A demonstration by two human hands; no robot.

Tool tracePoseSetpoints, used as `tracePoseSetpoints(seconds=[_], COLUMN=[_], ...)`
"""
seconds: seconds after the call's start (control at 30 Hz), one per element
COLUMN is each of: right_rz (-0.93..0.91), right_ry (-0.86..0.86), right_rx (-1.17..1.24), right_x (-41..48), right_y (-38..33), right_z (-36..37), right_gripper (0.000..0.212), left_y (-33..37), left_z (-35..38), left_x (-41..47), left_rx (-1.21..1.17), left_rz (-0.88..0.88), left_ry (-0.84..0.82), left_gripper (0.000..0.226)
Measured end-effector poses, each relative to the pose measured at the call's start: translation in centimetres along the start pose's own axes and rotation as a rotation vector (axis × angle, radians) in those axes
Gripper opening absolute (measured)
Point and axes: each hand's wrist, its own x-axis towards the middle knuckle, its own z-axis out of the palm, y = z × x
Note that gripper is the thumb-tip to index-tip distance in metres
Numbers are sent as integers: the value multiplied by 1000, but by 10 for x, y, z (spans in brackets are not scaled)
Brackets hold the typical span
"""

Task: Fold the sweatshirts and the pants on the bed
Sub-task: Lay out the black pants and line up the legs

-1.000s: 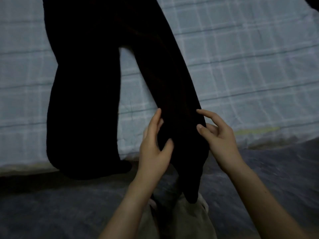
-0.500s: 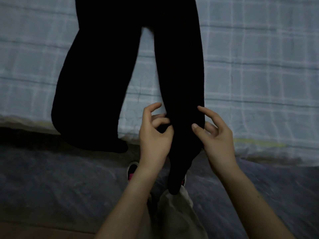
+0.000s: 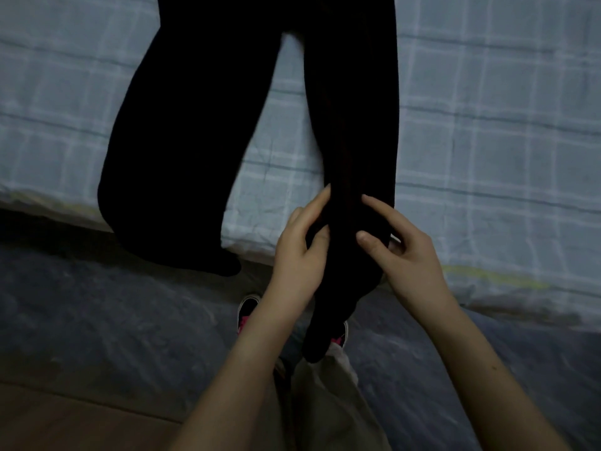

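Observation:
Black pants point(image 3: 201, 131) lie on the bed point(image 3: 487, 131) with both legs pointing toward me and spread apart. The left leg ends over the bed's near edge. The right leg hangs past the edge, its hem dangling above my shoes. My left hand point(image 3: 300, 252) pinches the left side of that right leg between thumb and fingers. On the leg's other side my right hand point(image 3: 400, 252) pinches the cloth the same way. No sweatshirt is in view.
The bed wears a pale blue checked sheet. Below its edge runs a grey plush rug point(image 3: 113, 320), with wood floor point(image 3: 65, 424) at the bottom left. My black and pink shoes point(image 3: 247, 309) and beige trousers point(image 3: 325, 408) stand close to the bed.
Both hands have closed in on the right pant leg and now pinch it from both sides. The view has shifted, so the pants sit further right and the floor shows more.

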Motion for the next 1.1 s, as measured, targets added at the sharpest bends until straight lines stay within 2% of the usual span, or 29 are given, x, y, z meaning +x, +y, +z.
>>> tracePoseSetpoints(seconds=[0.13, 0.37, 0.57, 0.63, 0.83, 1.0, 1.1], right_rz=[-23, 3, 23, 19, -52, -57, -26], right_ry=[10, 44, 68, 57, 88, 189, 244], right_rx=[-34, 122, 165, 140, -34, -205, -181], right_x=[-1, -2, 1, 0, 0, -3, -2], right_y=[0, 4, 6, 6, -5, -9, -3], right_z=[-3, -7, -7, -6, -17, -60, -67], right_gripper=[41, 37, 40, 40, 40, 40, 35], left_y=[3, 1, 1, 2, 6, -1, -10], left_z=[-2, -5, -2, 0, -9, -34, -41], left_x=[3, 1, 1, -2, 1, 4, 10], left_rx=[-71, -485, -699, -674, -375, -172, -200], left_rz=[-22, -146, -193, -186, -106, -76, -136], left_ry=[-14, -133, -170, -145, 12, 34, 63], left_gripper=[51, 51, 43, 43, 48, 43, 41])
